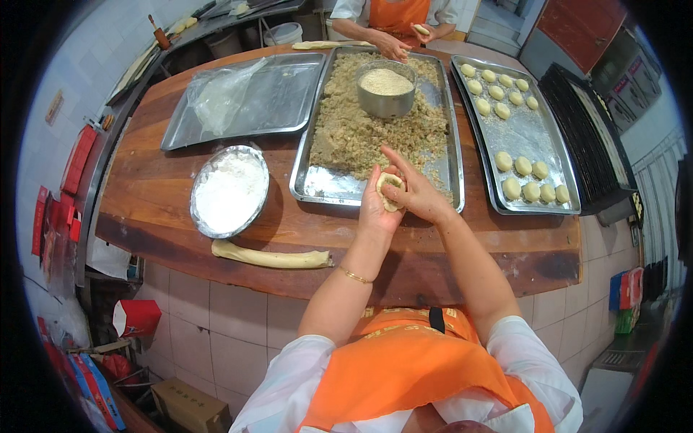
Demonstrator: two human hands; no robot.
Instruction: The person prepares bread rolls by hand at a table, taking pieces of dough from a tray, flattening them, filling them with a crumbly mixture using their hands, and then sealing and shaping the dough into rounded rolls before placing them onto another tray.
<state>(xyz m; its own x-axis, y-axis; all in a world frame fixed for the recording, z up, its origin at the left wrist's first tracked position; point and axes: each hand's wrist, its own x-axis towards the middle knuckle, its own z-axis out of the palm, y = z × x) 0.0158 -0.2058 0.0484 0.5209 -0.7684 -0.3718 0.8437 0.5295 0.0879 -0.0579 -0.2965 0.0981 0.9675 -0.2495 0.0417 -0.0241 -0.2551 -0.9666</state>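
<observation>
My left hand (378,209) cups a round piece of dough (390,189) that looks hollowed like a small cup. The thumb of my right hand (422,193) presses into its middle, with the index finger stretched away. Both hands are over the near edge of a metal tray (328,195) spread with crumbly brown filling (343,137). On that filling stands a metal bowl (386,106) of pale seeds or crumbs (385,81). A long dough roll (271,255) lies near the table's front edge, left of my wrists. Whether filling is inside the dough piece cannot be made out.
A bowl of white flour (229,193) stands at the left, before a tray (278,115) with a plastic sheet (220,97). On the right a tray (530,133) holds several dough balls. Across the wooden table (137,195) a co-worker's hand (422,30) holds a dough piece.
</observation>
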